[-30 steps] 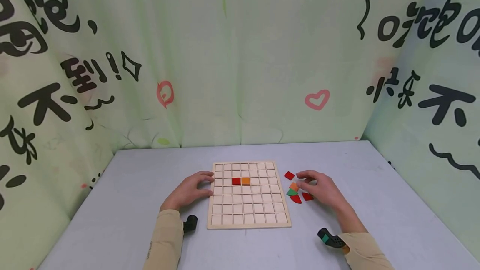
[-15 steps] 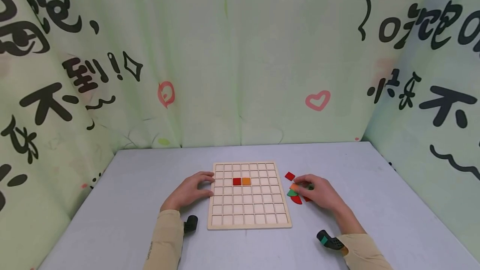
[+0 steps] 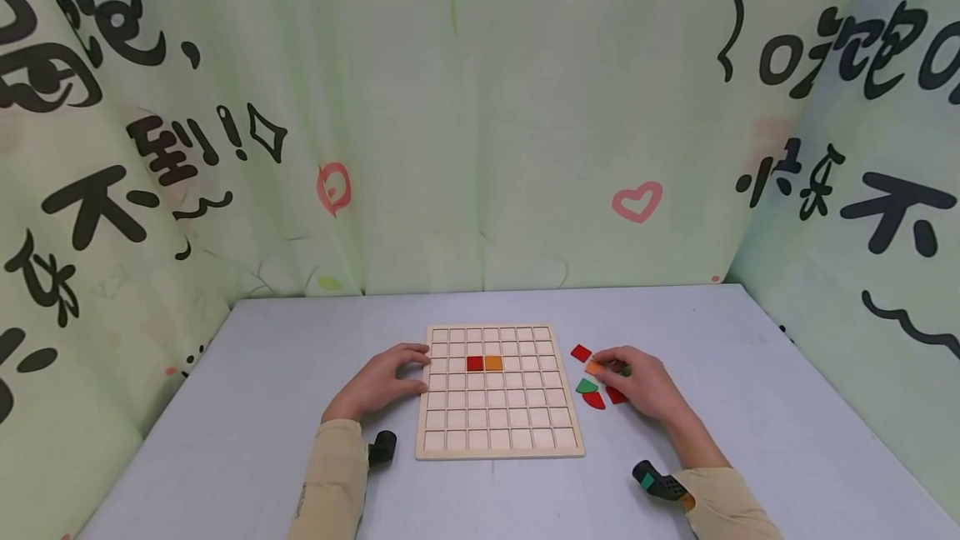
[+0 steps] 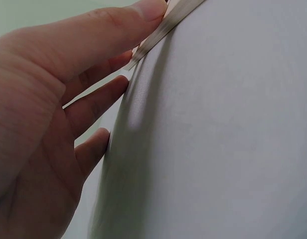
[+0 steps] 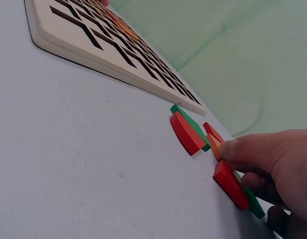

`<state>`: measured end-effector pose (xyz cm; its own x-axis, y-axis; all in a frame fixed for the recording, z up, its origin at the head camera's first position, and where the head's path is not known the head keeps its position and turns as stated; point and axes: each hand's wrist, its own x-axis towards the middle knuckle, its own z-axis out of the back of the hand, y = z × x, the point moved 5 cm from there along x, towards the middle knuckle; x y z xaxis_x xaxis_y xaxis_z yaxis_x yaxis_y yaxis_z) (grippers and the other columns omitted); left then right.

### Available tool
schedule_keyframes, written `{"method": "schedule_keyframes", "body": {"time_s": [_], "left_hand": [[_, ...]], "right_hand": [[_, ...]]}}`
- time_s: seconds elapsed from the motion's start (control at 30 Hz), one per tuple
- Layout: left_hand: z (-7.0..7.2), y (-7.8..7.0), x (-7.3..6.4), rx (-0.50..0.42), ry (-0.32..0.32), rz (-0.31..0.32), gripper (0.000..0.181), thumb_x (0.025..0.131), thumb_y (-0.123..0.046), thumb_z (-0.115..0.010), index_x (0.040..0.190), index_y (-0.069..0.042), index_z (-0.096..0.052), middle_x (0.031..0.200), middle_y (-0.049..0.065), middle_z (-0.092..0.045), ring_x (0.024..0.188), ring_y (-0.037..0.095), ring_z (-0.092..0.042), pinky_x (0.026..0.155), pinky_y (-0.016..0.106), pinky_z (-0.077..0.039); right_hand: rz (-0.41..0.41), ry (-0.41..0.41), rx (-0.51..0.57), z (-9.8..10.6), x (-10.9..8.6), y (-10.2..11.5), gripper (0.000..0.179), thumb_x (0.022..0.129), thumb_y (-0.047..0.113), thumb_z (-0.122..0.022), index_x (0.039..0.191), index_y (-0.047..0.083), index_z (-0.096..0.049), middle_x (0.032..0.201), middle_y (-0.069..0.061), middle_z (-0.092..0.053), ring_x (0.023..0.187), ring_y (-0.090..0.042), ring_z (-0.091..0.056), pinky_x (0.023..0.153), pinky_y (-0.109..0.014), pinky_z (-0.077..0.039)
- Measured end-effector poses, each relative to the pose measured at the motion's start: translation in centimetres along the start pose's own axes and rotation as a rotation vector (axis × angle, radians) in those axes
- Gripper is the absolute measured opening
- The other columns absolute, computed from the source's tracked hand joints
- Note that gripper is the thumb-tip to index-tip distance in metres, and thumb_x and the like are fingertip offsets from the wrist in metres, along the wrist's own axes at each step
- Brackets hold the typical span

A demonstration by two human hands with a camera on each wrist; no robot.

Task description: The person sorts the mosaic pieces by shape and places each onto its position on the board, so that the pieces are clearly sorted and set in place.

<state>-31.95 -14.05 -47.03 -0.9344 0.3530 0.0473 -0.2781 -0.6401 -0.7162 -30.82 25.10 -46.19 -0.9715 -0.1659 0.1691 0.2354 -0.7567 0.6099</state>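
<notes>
My left hand (image 3: 386,380) rests against the left edge of a wooden grid board (image 3: 455,446), its thumb and fingers spread apart along that edge. In the left wrist view, the thumb (image 4: 93,42) touches the board's side. At the board's right, my right hand (image 3: 637,377) pinches an orange piece (image 3: 593,367) between thumb and fingers. Around this hand lie a red square (image 3: 581,353), a green piece (image 3: 587,387), a red curved piece (image 3: 594,401) and another red piece (image 3: 617,395). A further green piece (image 5: 254,204) lies under the fingers, partly hidden.
A red square tile (image 3: 475,363) and an orange square tile (image 3: 493,363) sit side by side in the grid. The board lies on a pale cloth-covered table (image 3: 300,332). Printed curtains (image 3: 420,148) enclose its back and sides.
My right hand has moved in over the pieces and taken hold of the orange one, which has shifted slightly away from the green piece. My left hand stays at the board's edge.
</notes>
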Motion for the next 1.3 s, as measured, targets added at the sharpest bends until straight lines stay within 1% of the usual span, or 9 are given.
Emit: {"method": "schedule_keyframes", "body": {"time_s": [0.13,0.27,0.43,0.63,0.73,0.87,0.97,1.1,1.3], "left_hand": [[-0.03,0.00,0.01,0.001,-0.002,-0.007,0.037,0.083,-0.018,-0.079,0.117,-0.010,-0.068,0.139,0.003,-0.054,0.135,0.029,-0.043,0.112,0.047,-0.035],[-0.06,0.05,0.07,0.004,-0.005,0.002,0.037,0.083,-0.018,-0.079,0.117,-0.010,-0.068,0.140,0.002,-0.054,0.135,0.028,-0.043,0.112,0.046,-0.035],[-0.09,0.18,0.07,0.011,-0.001,0.018,0.038,0.083,-0.018,-0.079,0.119,-0.011,-0.068,0.140,0.001,-0.053,0.136,0.027,-0.042,0.113,0.045,-0.034],[-0.09,0.12,0.01,0.007,-0.006,0.006,0.038,0.083,-0.017,-0.079,0.118,-0.010,-0.068,0.139,0.002,-0.054,0.135,0.028,-0.043,0.112,0.045,-0.035],[-0.13,0.16,0.02,0.006,-0.008,0.011,0.038,0.083,-0.017,-0.079,0.118,-0.010,-0.069,0.139,0.001,-0.054,0.135,0.028,-0.043,0.112,0.046,-0.035],[-0.13,0.16,0.03,0.005,-0.010,0.017,0.038,0.083,-0.017,-0.079,0.118,-0.010,-0.069,0.140,0.001,-0.054,0.135,0.027,-0.043,0.112,0.046,-0.035],[-0.11,0.11,0.04,0.009,-0.006,0.022,0.038,0.083,-0.017,-0.079,0.119,-0.010,-0.069,0.140,0.001,-0.054,0.136,0.027,-0.042,0.113,0.045,-0.035],[-0.11,0.02,0.00,0.014,-0.005,0.033,0.038,0.082,-0.016,-0.079,0.119,-0.010,-0.069,0.140,0.001,-0.054,0.136,0.027,-0.042,0.112,0.045,-0.035],[-0.06,-0.02,0.01,0.010,-0.006,0.037,0.038,0.082,-0.016,-0.079,0.118,-0.011,-0.069,0.140,0.000,-0.054,0.136,0.026,-0.042,0.113,0.045,-0.035]], "right_hand": [[0.001,-0.011,-0.031,0.02,0.01,-0.07,0.029,0.088,0.013,-0.072,0.114,0.002,-0.069,0.105,-0.010,-0.065,0.094,-0.025,-0.058,0.079,-0.039,-0.052],[0.019,-0.007,-0.061,-0.02,0.01,-0.02,0.028,0.088,0.012,-0.072,0.114,0.002,-0.070,0.108,-0.012,-0.063,0.098,-0.028,-0.058,0.083,-0.044,-0.053],[0.027,-0.005,-0.064,-0.08,0.02,-0.05,0.027,0.088,0.011,-0.072,0.114,0.002,-0.071,0.108,-0.012,-0.063,0.099,-0.029,-0.058,0.085,-0.047,-0.053],[0.027,-0.016,-0.061,-0.18,0.03,-0.10,0.028,0.089,0.011,-0.071,0.115,0.002,-0.070,0.109,-0.013,-0.064,0.101,-0.031,-0.058,0.086,-0.049,-0.054],[0.017,-0.036,-0.054,-0.14,0.00,-0.04,0.028,0.089,0.010,-0.071,0.115,0.002,-0.070,0.109,-0.014,-0.064,0.102,-0.032,-0.058,0.086,-0.049,-0.053],[0.009,-0.087,-0.048,-0.08,-0.04,0.09,0.029,0.090,0.011,-0.070,0.118,0.002,-0.068,0.112,-0.015,-0.063,0.102,-0.031,-0.058,0.085,-0.047,-0.054],[-0.002,-0.112,-0.034,-0.06,0.01,0.19,0.031,0.090,0.011,-0.070,0.119,0.001,-0.067,0.114,-0.017,-0.062,0.101,-0.031,-0.059,0.082,-0.044,-0.056],[-0.029,-0.117,-0.012,0.05,0.18,0.20,0.032,0.090,0.010,-0.069,0.121,0.001,-0.066,0.115,-0.018,-0.061,0.098,-0.031,-0.061,0.079,-0.041,-0.057],[-0.047,-0.101,0.028,0.11,0.37,0.39,0.032,0.091,0.010,-0.068,0.123,0.003,-0.065,0.119,-0.017,-0.060,0.100,-0.032,-0.063,0.082,-0.042,-0.058]]}}
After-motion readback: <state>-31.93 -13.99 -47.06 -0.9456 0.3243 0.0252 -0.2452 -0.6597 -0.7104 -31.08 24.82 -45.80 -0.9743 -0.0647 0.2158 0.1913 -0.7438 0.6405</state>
